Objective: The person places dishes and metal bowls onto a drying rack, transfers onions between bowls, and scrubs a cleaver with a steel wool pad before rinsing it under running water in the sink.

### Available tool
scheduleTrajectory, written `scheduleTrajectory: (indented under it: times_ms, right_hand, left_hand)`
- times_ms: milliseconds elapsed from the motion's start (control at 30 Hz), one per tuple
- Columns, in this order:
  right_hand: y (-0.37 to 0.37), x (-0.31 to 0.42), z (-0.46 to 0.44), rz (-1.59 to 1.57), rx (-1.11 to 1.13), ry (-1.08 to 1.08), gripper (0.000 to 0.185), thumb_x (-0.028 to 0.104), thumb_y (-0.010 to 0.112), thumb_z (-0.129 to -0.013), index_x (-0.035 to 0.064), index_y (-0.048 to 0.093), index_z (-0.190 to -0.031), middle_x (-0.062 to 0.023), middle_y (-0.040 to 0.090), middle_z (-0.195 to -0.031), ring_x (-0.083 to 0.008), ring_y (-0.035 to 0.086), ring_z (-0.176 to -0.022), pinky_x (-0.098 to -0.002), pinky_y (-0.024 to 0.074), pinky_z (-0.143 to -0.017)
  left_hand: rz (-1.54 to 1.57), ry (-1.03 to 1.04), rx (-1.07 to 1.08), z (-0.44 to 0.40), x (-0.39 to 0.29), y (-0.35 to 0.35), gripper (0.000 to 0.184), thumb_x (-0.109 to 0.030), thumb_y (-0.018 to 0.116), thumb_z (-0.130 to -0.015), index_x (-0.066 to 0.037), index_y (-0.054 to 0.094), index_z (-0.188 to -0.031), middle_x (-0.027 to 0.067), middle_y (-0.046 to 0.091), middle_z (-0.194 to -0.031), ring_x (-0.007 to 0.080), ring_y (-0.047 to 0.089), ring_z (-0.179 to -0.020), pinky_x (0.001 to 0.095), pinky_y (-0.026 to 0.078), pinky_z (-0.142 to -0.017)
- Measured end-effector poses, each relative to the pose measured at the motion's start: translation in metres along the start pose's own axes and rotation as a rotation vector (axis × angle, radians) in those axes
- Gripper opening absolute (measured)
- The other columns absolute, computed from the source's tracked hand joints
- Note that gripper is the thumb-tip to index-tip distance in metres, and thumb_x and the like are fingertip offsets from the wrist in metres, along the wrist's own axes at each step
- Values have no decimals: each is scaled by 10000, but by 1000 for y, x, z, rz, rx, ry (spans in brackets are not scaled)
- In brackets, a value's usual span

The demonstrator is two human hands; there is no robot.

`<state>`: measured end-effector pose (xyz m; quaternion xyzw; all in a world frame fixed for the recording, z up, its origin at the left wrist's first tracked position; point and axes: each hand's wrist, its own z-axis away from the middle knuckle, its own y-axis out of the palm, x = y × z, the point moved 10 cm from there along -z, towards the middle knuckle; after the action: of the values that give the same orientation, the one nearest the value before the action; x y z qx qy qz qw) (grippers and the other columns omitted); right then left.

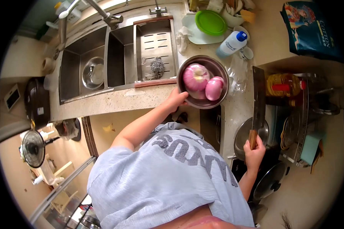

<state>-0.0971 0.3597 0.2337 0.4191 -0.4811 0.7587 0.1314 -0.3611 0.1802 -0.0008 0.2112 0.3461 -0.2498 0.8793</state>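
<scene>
Metal walls come first on my monitor: the left hand [176, 99] grips a round bowl [219, 70] by its near-left rim, thumb over the edge, fingers mostly hidden. Inside I see two purple onions, a large onion [196, 78] with a pale top and, just beside it, a smaller onion [214, 88] whose longer axis runs roughly away from the body. The bowl overlaps the front edge of the surface [239, 106] near its inner corner; I can't tell whether it rests there or is held up.

My right hand [254, 152] is clenched around the wooden handle of a knife [257, 108]. Its blade points away from the body, long axis nearly straight ahead. Behind hand and handle I see a round metal pan [242, 133].

Between bowl and blade I get a strip of speckled surface, with a clear plastic bag [239, 76] on its farther part. An oil bottle [282, 84] crowds the blade's right side. Beyond the bowl are a white bottle [231, 44] and a green lid [210, 22]. Farther left, the sink [72, 72] contains a metal basin [87, 68] and, in its right compartment, a wire scrubber [157, 68].
</scene>
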Motion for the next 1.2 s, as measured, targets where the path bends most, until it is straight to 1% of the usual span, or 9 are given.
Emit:
scheduleTrajectory:
  times_ms: [167,333,533,600,800,867,1000,1100,1200]
  right_hand:
    - [9,9,1,6,71,-116,327,42,605,-685,-60,565,-993,-12,528,-698,-71,481,-618,-223,422,-570]
    - [82,77,-1,93,278,-366,384,35,614,-650,-57,563,-1019,-103,534,-655,-116,514,-574,-262,436,-540]
    - [250,187,25,257,500,-768,368,172,615,-683,8,551,-1006,-159,599,-758,-346,576,-682,-419,457,-604]
    - [310,215,50,297,576,-884,326,171,609,-703,16,513,-973,-157,586,-741,-343,574,-682,-438,449,-598]
    - [453,297,120,33,851,-992,306,242,572,-811,-2,540,-992,-177,568,-783,-336,559,-757,-395,444,-668]
    - [508,305,120,-41,1047,-721,282,248,510,-872,1,588,-982,-167,561,-787,-299,552,-761,-355,435,-690]
    - [619,300,85,-176,1070,-312,339,251,438,-904,-26,560,-1056,-145,602,-976,-258,564,-894,-309,427,-787]
    - [702,290,71,6,978,-432,382,265,406,-898,-37,527,-1100,-181,565,-1082,-286,525,-1030,-342,410,-850]
    - [784,258,65,140,1060,-99,413,285,368,-891,-18,517,-1129,-186,535,-1146,-301,477,-1109,-357,392,-886]
  left_hand:
    - [-75,138,-163,-9,-29,-6,402,-307,620,-814,1,450,-1008,91,576,-833,154,585,-699,254,514,-504]
    - [97,187,-186,49,-55,-36,404,-384,437,-905,-14,410,-1064,132,595,-933,181,612,-789,270,481,-665]
    - [502,382,24,128,-88,-69,292,-259,444,-920,-12,474,-1072,104,606,-933,164,593,-842,267,474,-732]
    - [425,523,-91,132,-105,-107,243,-201,455,-917,-9,495,-1061,92,608,-924,153,587,-835,271,476,-746]
    - [698,517,-283,153,-97,-298,261,-81,427,-885,-14,428,-1137,118,596,-919,188,584,-841,318,488,-754]
    - [653,396,-331,156,-81,-370,236,-79,445,-875,-15,420,-1100,113,592,-843,163,585,-729,290,503,-668]
    - [493,301,-562,182,-61,-494,186,-73,471,-853,-20,418,-1023,87,555,-736,118,530,-581,240,463,-529]
    - [474,256,-619,189,-61,-545,179,-66,486,-826,-20,419,-984,73,526,-682,99,485,-528,225,415,-481]
    - [391,224,-638,173,-50,-584,175,-60,487,-812,-26,421,-970,75,526,-682,96,486,-531,223,400,-464]
